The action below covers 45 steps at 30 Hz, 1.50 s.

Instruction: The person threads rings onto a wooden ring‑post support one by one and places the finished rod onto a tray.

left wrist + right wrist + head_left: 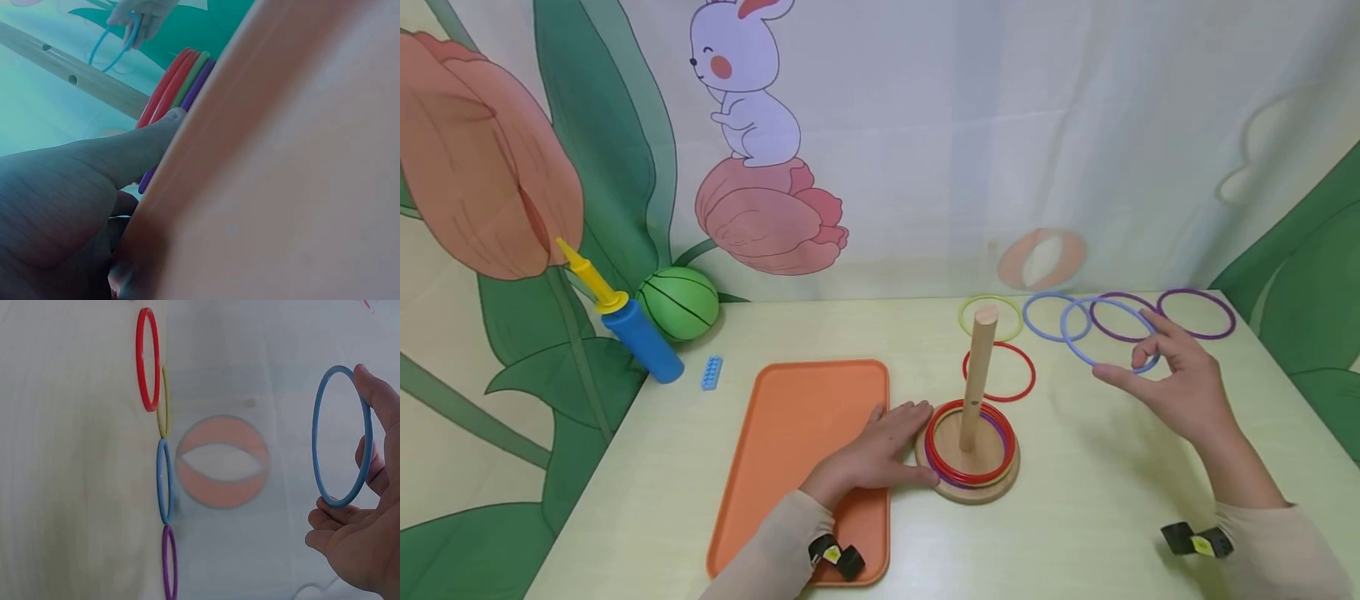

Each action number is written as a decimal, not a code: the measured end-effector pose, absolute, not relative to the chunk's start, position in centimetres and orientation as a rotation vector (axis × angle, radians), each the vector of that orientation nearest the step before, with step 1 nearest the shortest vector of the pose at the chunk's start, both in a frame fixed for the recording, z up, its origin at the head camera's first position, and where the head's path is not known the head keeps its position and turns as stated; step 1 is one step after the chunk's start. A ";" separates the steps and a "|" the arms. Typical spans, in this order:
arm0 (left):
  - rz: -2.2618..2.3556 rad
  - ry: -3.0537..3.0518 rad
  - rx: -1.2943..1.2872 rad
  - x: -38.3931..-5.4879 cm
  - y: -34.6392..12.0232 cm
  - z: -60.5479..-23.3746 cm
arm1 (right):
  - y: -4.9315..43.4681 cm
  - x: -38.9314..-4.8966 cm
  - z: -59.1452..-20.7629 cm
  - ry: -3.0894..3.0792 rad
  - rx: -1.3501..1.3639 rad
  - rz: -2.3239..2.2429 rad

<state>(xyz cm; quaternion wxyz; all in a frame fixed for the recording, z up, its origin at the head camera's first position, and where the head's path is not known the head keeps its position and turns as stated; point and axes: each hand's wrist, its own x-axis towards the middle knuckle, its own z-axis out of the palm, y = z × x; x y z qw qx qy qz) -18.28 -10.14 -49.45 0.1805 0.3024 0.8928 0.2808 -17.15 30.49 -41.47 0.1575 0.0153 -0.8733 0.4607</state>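
Note:
My right hand (1187,387) holds a light blue ring (314,434) up above the table, gripped at its edge between thumb and fingers. To its left stands a wooden post (979,367) on a round base (973,497). Stacked around the post's foot are red rings (164,94), a yellow-green ring (190,78) and a purple ring (199,84). My left hand (883,450) lies with extended fingers at the base's left side, its thumb at the stacked rings. The left forearm crosses an orange tray (805,433).
Behind the post lie a red ring (1033,371) and a yellow-green ring (961,317). Along the back edge are a blue ring (1026,317) and two purple rings, one at the far right (1232,321). A blue pump (643,342), green ball (679,304) and toy block (712,373) stand left.

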 end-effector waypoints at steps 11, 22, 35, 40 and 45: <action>0.816 2.515 0.852 -18.2 -10.1 -49.1 | 29.7 -17.0 -39.7 -2.481 0.078 1.244; 0.820 2.506 0.848 -18.2 -10.1 -49.0 | 29.4 -16.5 -38.0 -2.484 0.097 1.293; 0.819 2.504 0.839 -18.1 -10.2 -49.0 | 28.3 -15.6 -35.2 -2.361 0.307 1.419; 0.821 2.503 0.845 -18.1 -10.1 -48.9 | 27.9 -15.5 -34.3 -2.297 0.400 1.424; 0.819 2.505 0.843 -18.1 -10.1 -48.9 | 27.4 -15.4 -33.4 -2.245 0.489 1.456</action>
